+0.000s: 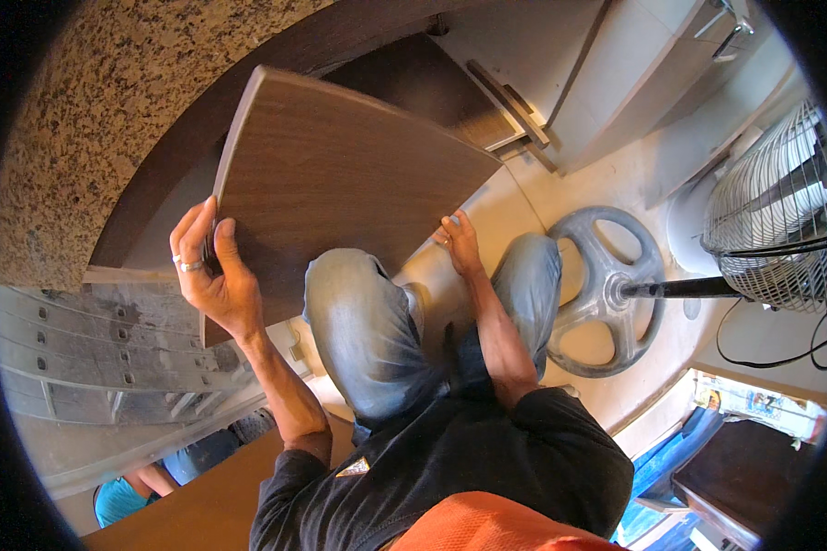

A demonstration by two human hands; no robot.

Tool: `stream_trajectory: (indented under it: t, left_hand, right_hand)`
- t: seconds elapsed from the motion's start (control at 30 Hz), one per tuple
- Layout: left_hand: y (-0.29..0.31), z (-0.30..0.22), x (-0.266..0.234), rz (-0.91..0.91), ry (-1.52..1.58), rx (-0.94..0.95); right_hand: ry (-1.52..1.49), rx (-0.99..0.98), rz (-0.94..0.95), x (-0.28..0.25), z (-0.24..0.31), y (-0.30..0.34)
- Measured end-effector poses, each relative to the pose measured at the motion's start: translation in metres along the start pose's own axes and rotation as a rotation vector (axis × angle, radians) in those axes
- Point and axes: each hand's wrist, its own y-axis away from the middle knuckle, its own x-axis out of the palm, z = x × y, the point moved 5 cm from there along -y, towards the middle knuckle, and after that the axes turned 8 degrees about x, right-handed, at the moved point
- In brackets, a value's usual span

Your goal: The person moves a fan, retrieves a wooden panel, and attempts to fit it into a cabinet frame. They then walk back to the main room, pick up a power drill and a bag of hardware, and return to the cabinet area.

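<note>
A dark brown wood-grain board (340, 174) stands tilted in front of my knees, held between both hands. My left hand (219, 266) grips its pale left edge, the thumb on the brown face and the ringed fingers round the edge. Lower on the right side, my right hand (458, 241) closes its fingers on the board's near right edge. Behind the board lies another dark brown panel (413, 87), partly covered by it. Part of the board's lower edge is hidden behind my left knee.
A speckled granite counter (110, 119) curves overhead at the left. A pedestal fan (772, 211) on a round grey base (606, 294) stands at my right. Narrow wood strips (515, 106) lie beyond the board. At lower left a person in a turquoise sleeve (119, 500) is partly visible.
</note>
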Motion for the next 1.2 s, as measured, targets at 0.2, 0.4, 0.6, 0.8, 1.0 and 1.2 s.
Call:
stream_trajectory:
  t: [0.2,0.4,0.6,0.8,1.0,1.2]
  left_hand:
    - [0.015,0.01,-0.022,-0.046,0.043,0.017]
    - [0.005,-0.009,0.009,0.077,0.075,0.088]
    - [-0.008,-0.013,0.039,0.175,0.128,0.148]
    - [-0.009,-0.014,0.061,0.339,-0.079,0.137]
    - [-0.01,-0.015,0.072,0.323,-0.087,0.151]
    - [-0.007,-0.019,0.076,0.368,-0.125,0.097]
  right_hand:
    - [-0.037,0.013,0.021,0.011,0.003,0.014]
    - [-0.237,0.015,-0.079,-0.007,0.0,0.019]
    - [-0.346,-0.016,0.043,-0.012,-0.002,0.013]
    - [0.067,0.091,-0.256,-0.035,-0.001,0.007]
    - [0.355,-0.218,-0.554,-0.051,0.071,0.03]
    - [0.583,-0.542,-0.482,0.036,0.216,0.098]
